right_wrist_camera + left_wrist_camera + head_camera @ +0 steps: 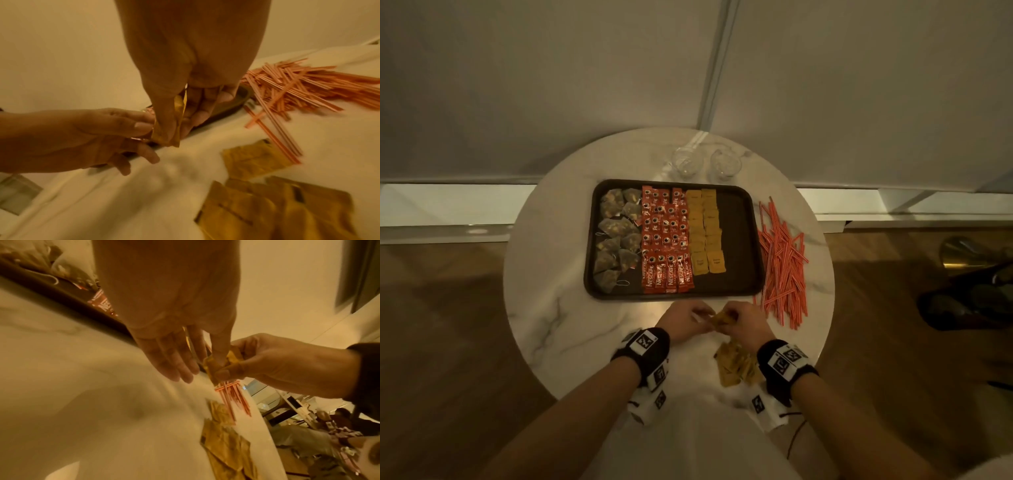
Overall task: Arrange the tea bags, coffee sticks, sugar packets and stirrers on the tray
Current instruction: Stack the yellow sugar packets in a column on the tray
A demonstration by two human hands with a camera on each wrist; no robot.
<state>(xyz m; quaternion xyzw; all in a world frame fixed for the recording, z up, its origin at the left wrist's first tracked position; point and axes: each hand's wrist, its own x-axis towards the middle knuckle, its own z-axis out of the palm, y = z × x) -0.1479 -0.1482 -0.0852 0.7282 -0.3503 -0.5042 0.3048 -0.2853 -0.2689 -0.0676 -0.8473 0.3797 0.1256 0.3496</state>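
Tea bags [616,236], about ten, fill the tray's [739,240] left edge; then coffee sticks [666,240] too many to count, and two sugar [703,233] columns. Left hand [681,323] and right hand [744,323] pinch packets [722,318] at the tabletop's near edge. Stirrers [784,263] heap rightward.

tray [739,240]: dark brown
coffee sticks [666,240]: red, white lettering
sugar packets [705,229]: mustard yellow
stirrers [784,263]: red-and-white striped
worktop [571,308]: white marble, grey veins
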